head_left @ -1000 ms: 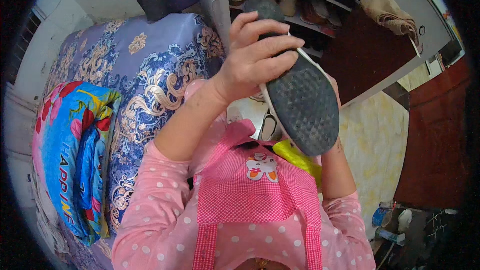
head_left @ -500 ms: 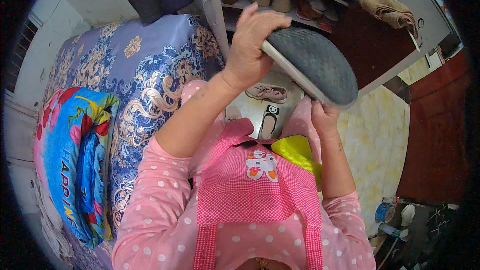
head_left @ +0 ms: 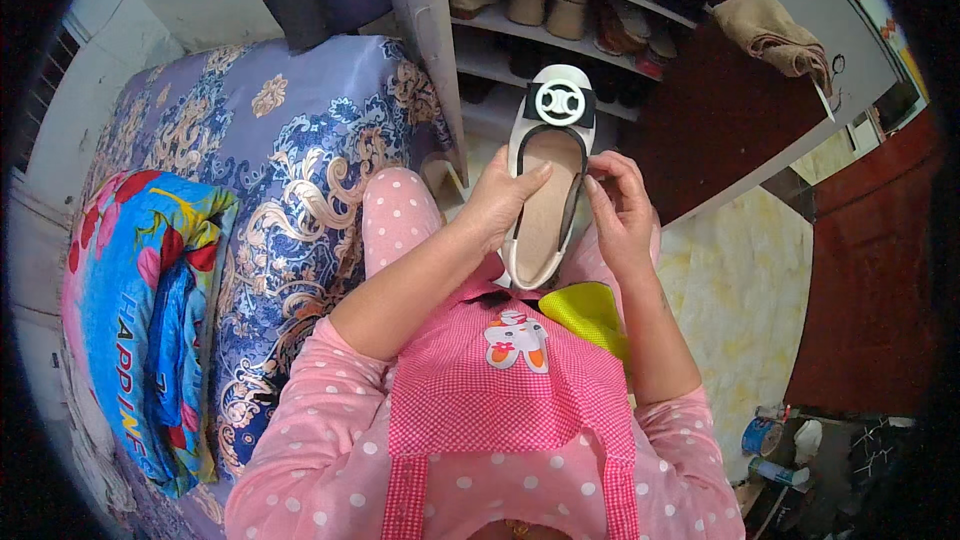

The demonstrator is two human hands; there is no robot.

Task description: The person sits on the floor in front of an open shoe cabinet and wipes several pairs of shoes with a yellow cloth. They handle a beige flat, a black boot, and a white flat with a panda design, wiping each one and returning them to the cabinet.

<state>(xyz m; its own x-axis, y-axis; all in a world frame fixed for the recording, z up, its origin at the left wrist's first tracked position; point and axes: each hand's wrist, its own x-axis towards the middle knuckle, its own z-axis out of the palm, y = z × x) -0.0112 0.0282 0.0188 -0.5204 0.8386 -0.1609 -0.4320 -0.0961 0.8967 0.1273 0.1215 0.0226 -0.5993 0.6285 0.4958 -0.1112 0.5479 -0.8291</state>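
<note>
A white flat shoe [head_left: 550,195] with black trim is held up over my lap, toe pointing away from me. Its toe bears a black strap and a round white buckle, and its beige insole faces up. My left hand [head_left: 495,202] grips the shoe's left side, thumb laid inside over the rim. At the right rim, my right hand [head_left: 624,215] is closed with fingertips on the black edging. A bright yellow cloth [head_left: 585,318] lies on my lap by the pink checked apron [head_left: 500,400].
Ahead stands a shoe cabinet [head_left: 490,25] with several shoes on its shelves. A brown folded towel [head_left: 765,25] hangs over its door edge. To the left is a bed [head_left: 290,130] with a folded colourful blanket [head_left: 125,310]. Cluttered small items [head_left: 780,450] lie at the lower right.
The shoe has been turned from its dark sole to its open top and lowered toward my lap. Both hands have come down with it, the left no longer at the raised end.
</note>
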